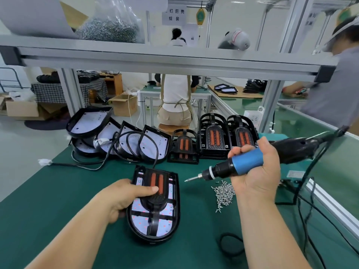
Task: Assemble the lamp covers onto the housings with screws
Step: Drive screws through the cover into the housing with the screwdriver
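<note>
Fingers (118, 212) of my left hand (124, 199) clasp the housing (175, 210) holding its cover (155, 202), lengthwise away from me; right hand (258, 175) grips the left-pointing screwdriver (246, 162).

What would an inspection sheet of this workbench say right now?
Surface: green bench mat, flat.
Job's things: black lamp housing with black-and-orange cover on it; white-lined housings and stacked covers behind; loose silver screws.
Clutter: dark ring near front edge, unclear.
Hands: left hand holds the black lamp housing; right hand grips blue-and-black electric screwdriver, tip in air.
Cables: black leads loop from rear housings; screwdriver cord trails right.
Surroundings: aluminium shelf frame, clear bag of screws, cardboard boxes, other people.
</note>
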